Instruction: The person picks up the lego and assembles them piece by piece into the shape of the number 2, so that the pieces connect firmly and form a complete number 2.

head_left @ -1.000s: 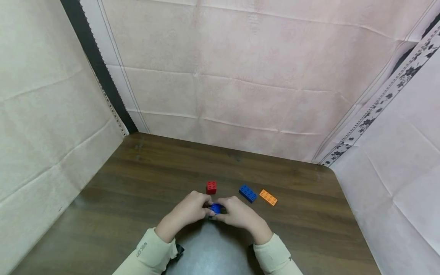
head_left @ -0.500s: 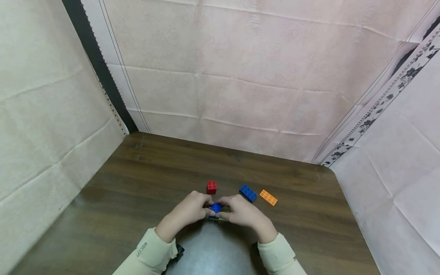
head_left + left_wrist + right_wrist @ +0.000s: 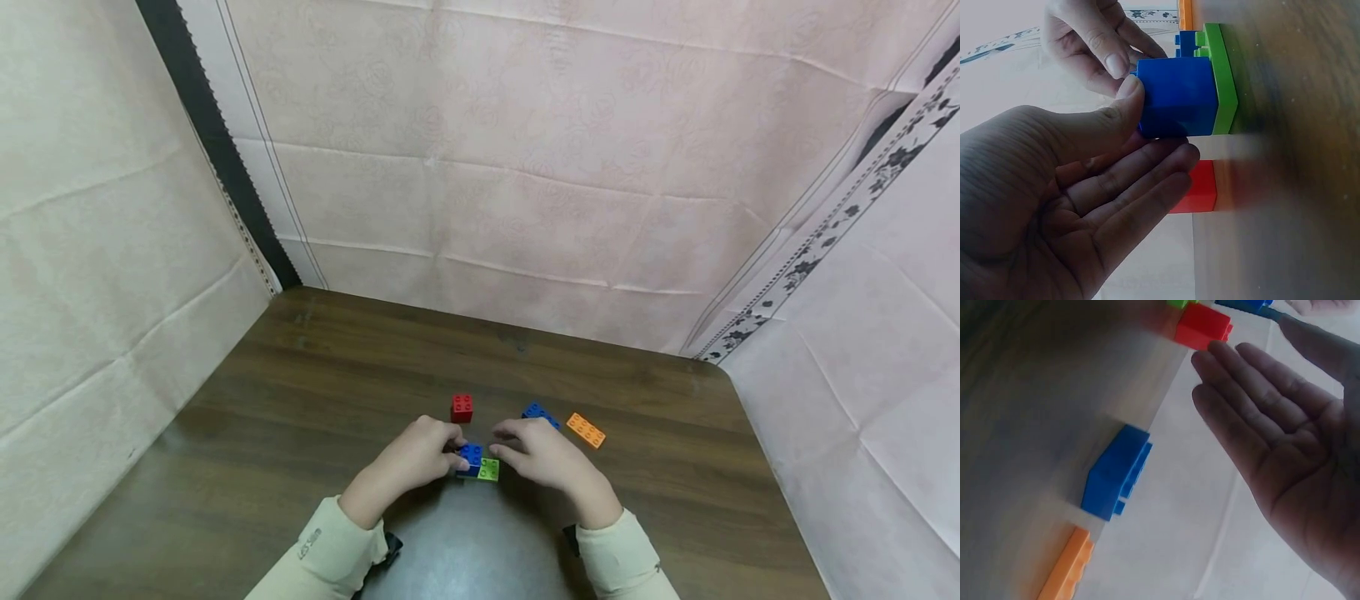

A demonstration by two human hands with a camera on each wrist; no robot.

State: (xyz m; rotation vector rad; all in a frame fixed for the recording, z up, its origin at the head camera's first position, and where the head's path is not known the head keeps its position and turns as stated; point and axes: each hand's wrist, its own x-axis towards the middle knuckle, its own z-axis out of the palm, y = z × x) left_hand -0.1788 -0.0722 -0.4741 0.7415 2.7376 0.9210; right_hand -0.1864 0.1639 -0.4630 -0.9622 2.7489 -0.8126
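Left hand (image 3: 420, 452): my thumb and fingers pinch the small blue brick (image 3: 471, 455) at its left side. In the left wrist view the thumb tip lies near its studded edge, the lower fingers lie extended, and the index fingertip is hidden.

Small blue brick: upright on the left part of the green brick (image 3: 489, 470), low over the table (image 3: 360, 350) in front of me. Studs of the green brick show to the right — no gap visible between the two, but full seating I cannot tell.

Right hand (image 3: 545, 454): fingers extended and relaxed, thumb spread away from them, holding nothing; just beside the pair, apart from it.

Nearby: red brick (image 3: 462, 408) beyond my left fingertips; long blue brick (image 3: 536, 411) behind my right hand, partly covered in the head view — orange brick (image 3: 586, 430) just right of that.
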